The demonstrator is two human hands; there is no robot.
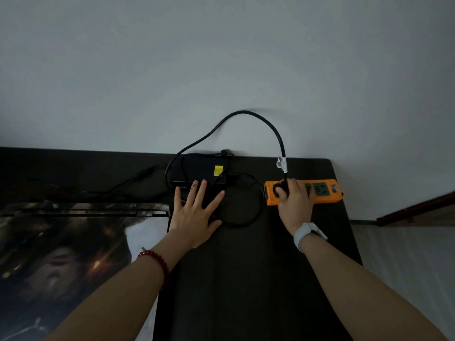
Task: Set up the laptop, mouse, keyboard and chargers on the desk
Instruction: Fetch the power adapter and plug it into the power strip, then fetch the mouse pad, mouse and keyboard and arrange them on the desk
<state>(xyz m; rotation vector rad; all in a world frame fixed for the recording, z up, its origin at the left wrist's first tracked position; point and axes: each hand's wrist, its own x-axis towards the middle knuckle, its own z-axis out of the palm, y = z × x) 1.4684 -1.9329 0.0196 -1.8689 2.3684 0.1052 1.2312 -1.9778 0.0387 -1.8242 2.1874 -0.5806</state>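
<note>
Black plug [281,187] half hidden under right hand [294,200] fingers.

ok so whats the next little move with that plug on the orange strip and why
Probably press the black plug straight down until it seats. The right hand already grips it over a socket of the orange power strip, and whether it is fully in cannot be told. The left hand lies flat on the desk by the charger brick, steadying.

Right hand [294,200] on plug [281,188]
</note>
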